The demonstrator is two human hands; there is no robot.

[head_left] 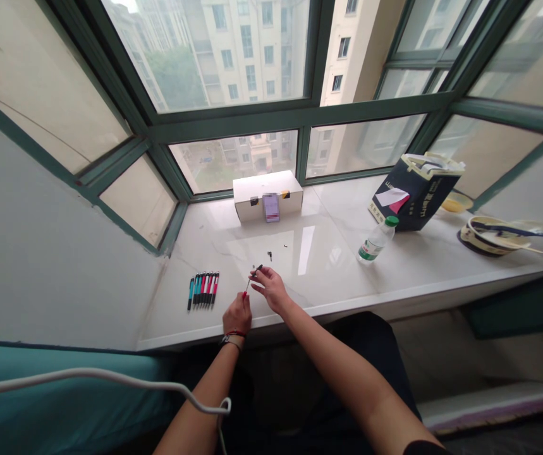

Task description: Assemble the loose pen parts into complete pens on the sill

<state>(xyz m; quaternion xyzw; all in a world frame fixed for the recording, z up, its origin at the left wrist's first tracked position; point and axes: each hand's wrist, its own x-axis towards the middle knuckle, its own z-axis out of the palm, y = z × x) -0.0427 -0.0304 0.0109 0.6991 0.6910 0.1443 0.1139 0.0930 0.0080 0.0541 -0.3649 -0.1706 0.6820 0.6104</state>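
My left hand [237, 316] is closed around a red pen barrel [244, 295] near the front edge of the white sill. A thin stem, which looks like a refill, rises from its upper end. Just up and to the right, my right hand [272, 291] pinches a small black pen part [258, 270] at the top of that stem. Several assembled pens [203, 291] in teal, red and white with black grips lie in a neat row to the left. Beyond my hands lie a small black piece [270, 256] and a tinier dark bit [285, 246].
A white box [247, 201] stands against the window with a purple packet [272, 208] in front. To the right are a water bottle [376, 241] with a green cap, a dark paper bag [408, 193] and a food bowl [480, 245]. A white cable [110, 374] crosses the lower left.
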